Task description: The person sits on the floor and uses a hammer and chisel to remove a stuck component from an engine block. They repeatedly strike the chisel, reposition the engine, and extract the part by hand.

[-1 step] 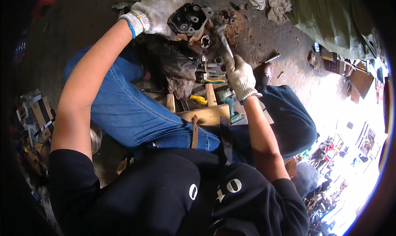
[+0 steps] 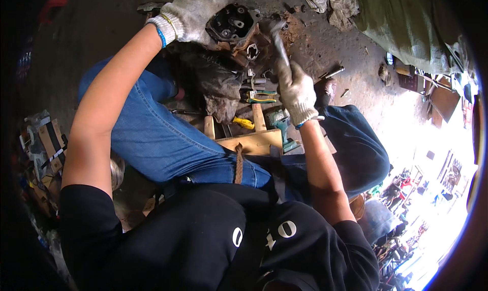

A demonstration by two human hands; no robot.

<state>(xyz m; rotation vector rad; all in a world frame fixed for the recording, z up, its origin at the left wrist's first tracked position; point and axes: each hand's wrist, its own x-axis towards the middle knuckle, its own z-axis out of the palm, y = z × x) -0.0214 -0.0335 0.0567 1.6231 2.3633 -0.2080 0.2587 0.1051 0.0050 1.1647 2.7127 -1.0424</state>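
My left hand, in a cream knit work glove, grips the left side of a dark, greasy metal housing with an open cavity and bolt holes. Part of the housing is hidden under the glove. My right hand, gloved too, is closed round the handle of a hammer. The hammer's head is slightly blurred, just right of the housing. A small metal ring-shaped part sits below the housing's lower right edge.
Between my legs are a wooden stool, a yellow-handled tool, green-handled pliers and a teal power tool. A dark rag hangs by my left leg. A green tarp covers something at the far right.
The hammer in my right hand has shifted slightly away from me, its head now higher beside the housing. My left hand and the housing stay almost where they were.
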